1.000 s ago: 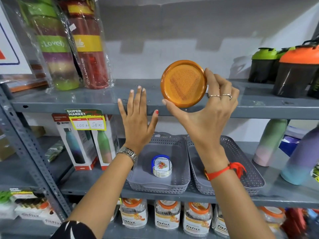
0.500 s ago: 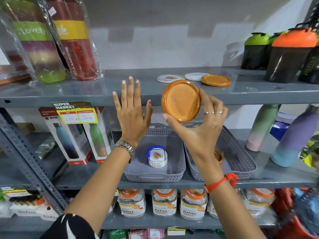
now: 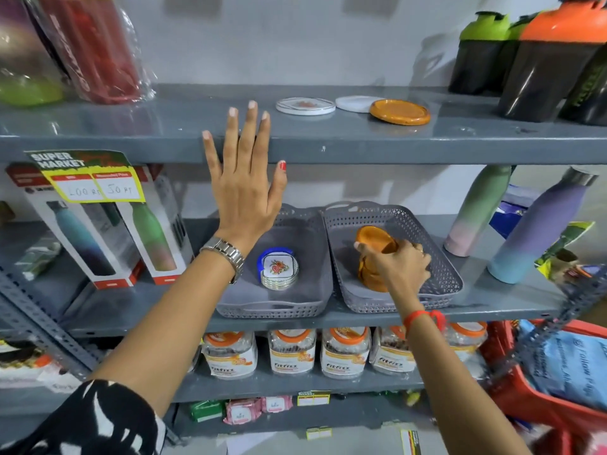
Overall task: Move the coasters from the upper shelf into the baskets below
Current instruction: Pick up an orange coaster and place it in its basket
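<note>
Coasters: the right hand [image 3: 399, 267] pinches an orange coaster [image 3: 374, 239] above the right basket's [image 3: 440, 257] stack, lower centre; release seems next. The left hand [image 3: 244, 182], open, holds nothing.

A grey metal shelving unit [image 3: 328, 149] stands against a pale, whitish wall [image 3: 295, 37] that carries soft shadows. A perforated angle-iron upright [image 3: 39, 323] slants down the unit's left side. Light glints off the glossy upper shelf board. Below the lowest shelf, a strip of light floor [image 3: 345, 444] shows.
</note>
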Demonstrator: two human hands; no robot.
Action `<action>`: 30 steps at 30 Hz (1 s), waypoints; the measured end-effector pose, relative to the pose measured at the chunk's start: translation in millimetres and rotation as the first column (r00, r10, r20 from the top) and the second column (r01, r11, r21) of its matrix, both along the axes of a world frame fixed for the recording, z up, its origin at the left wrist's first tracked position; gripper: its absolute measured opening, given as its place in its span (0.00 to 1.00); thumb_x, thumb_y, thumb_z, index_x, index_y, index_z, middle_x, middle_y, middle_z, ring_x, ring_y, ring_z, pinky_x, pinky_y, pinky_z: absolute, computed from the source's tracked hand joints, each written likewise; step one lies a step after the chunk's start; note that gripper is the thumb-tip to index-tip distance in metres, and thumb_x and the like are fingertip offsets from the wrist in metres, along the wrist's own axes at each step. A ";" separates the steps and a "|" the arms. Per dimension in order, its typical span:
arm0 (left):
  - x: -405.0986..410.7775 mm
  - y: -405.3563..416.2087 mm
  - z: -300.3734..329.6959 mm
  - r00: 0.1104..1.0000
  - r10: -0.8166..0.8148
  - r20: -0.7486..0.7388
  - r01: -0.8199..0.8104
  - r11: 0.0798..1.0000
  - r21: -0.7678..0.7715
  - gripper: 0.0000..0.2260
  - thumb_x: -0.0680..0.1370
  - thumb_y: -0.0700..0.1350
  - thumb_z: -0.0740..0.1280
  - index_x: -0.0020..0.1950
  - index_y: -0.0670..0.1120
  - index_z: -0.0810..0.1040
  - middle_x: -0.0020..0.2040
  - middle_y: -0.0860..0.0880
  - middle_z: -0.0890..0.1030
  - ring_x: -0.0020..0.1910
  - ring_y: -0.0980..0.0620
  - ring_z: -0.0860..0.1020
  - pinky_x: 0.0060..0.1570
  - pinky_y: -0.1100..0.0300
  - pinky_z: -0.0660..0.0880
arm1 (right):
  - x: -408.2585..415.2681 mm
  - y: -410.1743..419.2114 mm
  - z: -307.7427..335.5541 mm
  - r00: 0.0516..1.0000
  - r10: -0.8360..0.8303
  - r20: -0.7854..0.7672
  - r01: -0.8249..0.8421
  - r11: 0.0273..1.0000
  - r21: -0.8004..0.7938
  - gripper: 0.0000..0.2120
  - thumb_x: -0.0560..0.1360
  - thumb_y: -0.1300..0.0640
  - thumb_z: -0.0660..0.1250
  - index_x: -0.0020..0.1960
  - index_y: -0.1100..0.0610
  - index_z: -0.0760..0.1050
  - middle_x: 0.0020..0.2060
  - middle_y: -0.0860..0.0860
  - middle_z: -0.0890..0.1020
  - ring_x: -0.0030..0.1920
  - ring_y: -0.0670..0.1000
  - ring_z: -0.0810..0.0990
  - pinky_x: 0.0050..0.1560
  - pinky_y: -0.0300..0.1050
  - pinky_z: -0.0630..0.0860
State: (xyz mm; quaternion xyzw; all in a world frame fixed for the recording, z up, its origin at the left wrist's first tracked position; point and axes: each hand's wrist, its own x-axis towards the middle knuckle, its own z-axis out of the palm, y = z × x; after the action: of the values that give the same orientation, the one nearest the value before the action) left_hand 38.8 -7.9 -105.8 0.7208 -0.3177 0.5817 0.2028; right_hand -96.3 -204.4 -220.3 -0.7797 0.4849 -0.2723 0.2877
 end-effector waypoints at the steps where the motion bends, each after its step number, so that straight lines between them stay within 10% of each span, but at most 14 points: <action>1: 1.9 -1.8 -0.9 1.000 0.015 0.012 -0.015 1.000 -0.002 0.23 0.82 0.51 0.51 0.74 0.41 0.61 0.73 0.41 0.65 0.73 0.42 0.58 0.73 0.48 0.40 | 2.7 -11.4 -3.0 0.997 -0.020 -0.070 0.020 1.000 0.001 0.47 0.55 0.25 0.67 0.60 0.59 0.76 0.63 0.61 0.74 0.66 0.64 0.66 0.64 0.66 0.64; 7: 18.5 -5.0 -5.5 0.984 0.111 0.138 -0.108 0.994 -0.031 0.24 0.81 0.54 0.49 0.72 0.42 0.64 0.69 0.42 0.71 0.70 0.43 0.62 0.73 0.49 0.45 | 15.5 -49.9 -23.7 0.886 0.046 -0.461 -0.049 0.999 0.006 0.49 0.58 0.27 0.70 0.67 0.59 0.71 0.73 0.61 0.63 0.73 0.65 0.58 0.69 0.71 0.54; 21: 25.2 -12.0 -6.6 0.969 0.155 0.194 -0.134 0.984 -0.116 0.24 0.79 0.54 0.50 0.72 0.42 0.64 0.67 0.43 0.72 0.68 0.42 0.64 0.74 0.51 0.45 | 31.7 -58.8 -45.1 0.746 0.156 -0.648 -0.102 0.988 0.120 0.46 0.64 0.28 0.65 0.72 0.54 0.65 0.76 0.59 0.57 0.75 0.63 0.52 0.70 0.75 0.46; 30: 20.2 -10.8 -6.4 0.981 0.115 0.157 -0.100 0.990 -0.097 0.24 0.80 0.53 0.50 0.72 0.42 0.63 0.68 0.42 0.71 0.69 0.42 0.63 0.72 0.45 0.50 | 26.6 -29.2 -22.7 0.951 0.029 -0.308 -0.096 0.974 -0.207 0.31 0.71 0.40 0.66 0.67 0.58 0.69 0.67 0.61 0.72 0.68 0.64 0.66 0.68 0.68 0.60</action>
State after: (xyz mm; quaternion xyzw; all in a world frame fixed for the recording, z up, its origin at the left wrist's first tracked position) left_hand 59.0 -18.8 -112.2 0.6775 -0.2675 0.6620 0.1764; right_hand -69.7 -233.7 -243.0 -0.8542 0.4652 -0.1921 0.1308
